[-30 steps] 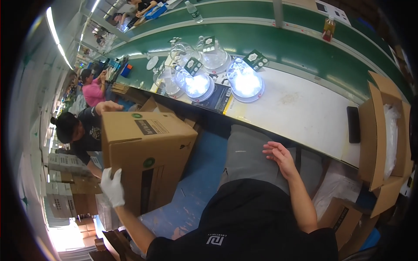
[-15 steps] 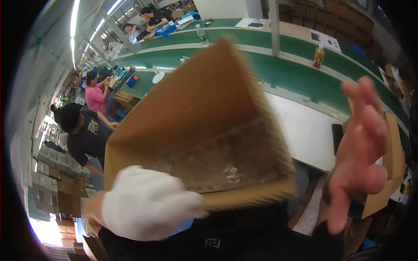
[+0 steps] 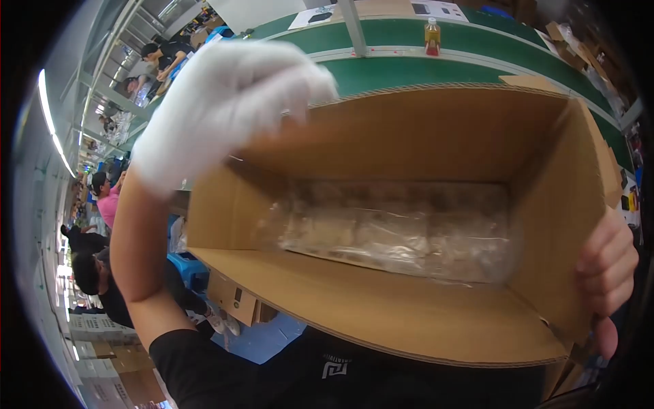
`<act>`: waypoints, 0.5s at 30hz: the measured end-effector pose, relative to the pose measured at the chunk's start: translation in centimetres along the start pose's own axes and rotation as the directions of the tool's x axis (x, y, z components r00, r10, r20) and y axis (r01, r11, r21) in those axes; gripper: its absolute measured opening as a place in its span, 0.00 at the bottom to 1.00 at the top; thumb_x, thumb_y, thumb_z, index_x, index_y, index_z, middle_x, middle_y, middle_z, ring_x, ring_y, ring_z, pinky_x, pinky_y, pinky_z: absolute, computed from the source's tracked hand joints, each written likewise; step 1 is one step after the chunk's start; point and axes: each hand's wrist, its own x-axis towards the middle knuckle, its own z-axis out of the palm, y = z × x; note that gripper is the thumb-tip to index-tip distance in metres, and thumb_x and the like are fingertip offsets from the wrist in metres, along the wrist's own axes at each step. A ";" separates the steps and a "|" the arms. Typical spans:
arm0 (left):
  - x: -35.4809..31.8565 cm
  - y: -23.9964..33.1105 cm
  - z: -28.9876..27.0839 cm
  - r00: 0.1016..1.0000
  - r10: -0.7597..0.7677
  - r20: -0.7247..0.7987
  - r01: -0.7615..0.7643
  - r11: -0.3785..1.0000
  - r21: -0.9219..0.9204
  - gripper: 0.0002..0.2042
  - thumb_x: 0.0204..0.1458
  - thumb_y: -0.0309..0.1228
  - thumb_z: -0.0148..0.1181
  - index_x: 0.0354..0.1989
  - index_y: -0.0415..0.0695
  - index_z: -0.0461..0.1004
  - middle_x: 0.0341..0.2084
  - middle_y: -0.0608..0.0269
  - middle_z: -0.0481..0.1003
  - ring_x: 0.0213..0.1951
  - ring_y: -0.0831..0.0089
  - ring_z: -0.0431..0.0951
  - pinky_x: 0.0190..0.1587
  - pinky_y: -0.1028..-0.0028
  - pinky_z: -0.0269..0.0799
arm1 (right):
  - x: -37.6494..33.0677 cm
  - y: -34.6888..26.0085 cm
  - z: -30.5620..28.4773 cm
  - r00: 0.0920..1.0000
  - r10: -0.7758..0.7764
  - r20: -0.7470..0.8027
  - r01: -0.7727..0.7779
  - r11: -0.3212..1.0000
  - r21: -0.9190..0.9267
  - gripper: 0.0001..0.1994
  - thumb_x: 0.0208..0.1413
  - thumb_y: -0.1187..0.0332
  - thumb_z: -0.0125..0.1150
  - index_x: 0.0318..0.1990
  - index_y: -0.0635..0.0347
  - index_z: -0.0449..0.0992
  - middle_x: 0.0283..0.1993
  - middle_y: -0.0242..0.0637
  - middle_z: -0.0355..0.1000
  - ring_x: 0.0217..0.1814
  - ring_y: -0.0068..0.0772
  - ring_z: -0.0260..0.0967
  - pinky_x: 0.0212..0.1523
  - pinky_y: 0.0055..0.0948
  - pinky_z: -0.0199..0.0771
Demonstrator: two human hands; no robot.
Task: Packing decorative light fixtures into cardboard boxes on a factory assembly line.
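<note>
A large cardboard box [image 3: 409, 136] stands with its top open in front of my chest, tilted so its inside shows. Along its bottom lies a row of items wrapped in clear plastic [image 3: 395, 235]; what they are is hard to make out. My bare right hand [image 3: 606, 266] grips the box's right wall, fingers wrapped round it and thumb lower down. My left hand [image 3: 231, 109], in a white glove, is raised at the far left corner of the box. Its fingers look bent but are smeared by motion, and whether they touch the rim cannot be told.
Beyond the box run green workbenches [image 3: 388, 71] with a metal post [image 3: 352, 27] and a bottle of amber drink [image 3: 432, 37]. To the left are a blue stool [image 3: 189, 269], a carton [image 3: 231, 296] on the floor, and co-workers, one in dark clothes [image 3: 109, 286] close by.
The box has turned and come lower, so its bottom shows more. My right hand, spread and off the box before, now grips its right wall. My gloved left hand has moved up to the far side.
</note>
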 end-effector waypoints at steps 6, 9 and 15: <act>6.1 -20.6 -1.3 0.939 -0.157 0.306 0.001 0.891 0.454 0.29 0.60 0.45 0.58 0.67 0.44 0.66 0.59 0.44 0.73 0.58 0.51 0.75 0.61 0.61 0.69 | -0.7 -1.0 -0.9 0.991 -0.064 -0.119 0.055 0.996 -0.075 0.27 0.64 0.39 0.51 0.16 0.43 0.64 0.16 0.16 0.61 0.19 0.10 0.59 0.38 0.11 0.66; 6.1 -26.4 0.1 0.823 -0.284 0.492 0.246 0.959 0.141 0.43 0.59 0.57 0.56 0.75 0.44 0.49 0.73 0.47 0.54 0.72 0.57 0.56 0.72 0.64 0.52 | -2.0 -1.2 -1.6 0.983 -0.072 -0.170 0.062 0.996 -0.062 0.26 0.66 0.41 0.49 0.17 0.42 0.66 0.17 0.15 0.62 0.19 0.09 0.59 0.39 0.11 0.65; 5.4 -36.2 2.1 0.793 -0.140 0.593 0.124 0.990 0.069 0.37 0.56 0.52 0.59 0.71 0.47 0.62 0.68 0.54 0.64 0.66 0.60 0.65 0.65 0.66 0.63 | -5.1 -4.7 -3.1 0.998 0.062 -0.014 -0.062 0.998 -0.007 0.19 0.67 0.48 0.52 0.24 0.41 0.72 0.24 0.13 0.69 0.24 0.09 0.63 0.36 0.13 0.62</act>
